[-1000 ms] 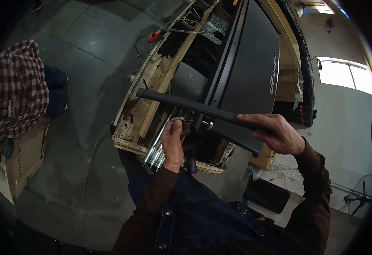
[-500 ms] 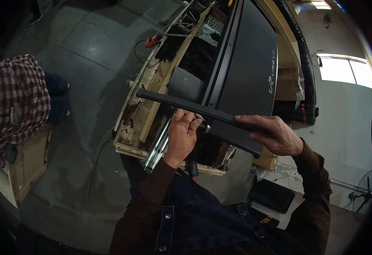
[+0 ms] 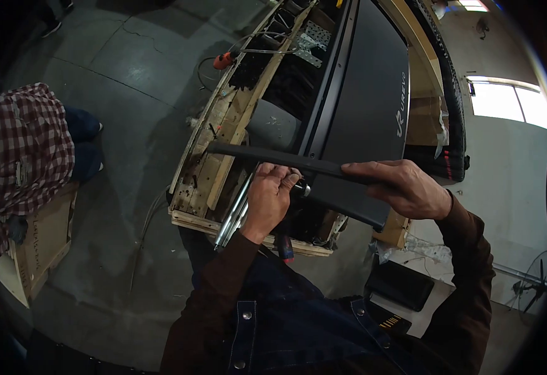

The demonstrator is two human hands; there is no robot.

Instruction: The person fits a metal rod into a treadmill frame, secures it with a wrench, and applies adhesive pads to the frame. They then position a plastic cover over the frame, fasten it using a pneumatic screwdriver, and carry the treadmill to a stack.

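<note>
A long black bar [image 3: 258,154] lies crosswise over the near end of a dark treadmill deck [image 3: 364,94] lettered UREVO. My right hand [image 3: 409,190] grips the bar's right end, fingers along its top and thumb beneath. Just below the middle of the bar, my left hand [image 3: 269,203] has its fingers curled together beside a small shiny round metal piece [image 3: 304,189]. What the left fingertips hold is hidden. Bright metal tubes [image 3: 233,215] extend from under that hand over the near edge of the wooden frame.
The deck rests on an open wooden frame [image 3: 193,197]. An orange-and-black tool [image 3: 225,60] lies on its left edge, a perforated metal plate [image 3: 311,45] farther back. A person in a checked shirt [image 3: 26,140] is at left beside a wooden box [image 3: 42,244]. A black case [image 3: 400,286] sits lower right.
The bar has tipped slightly, its left end shifting a little right and down. My right hand has turned a little with it. My left hand stays nearly in place.
</note>
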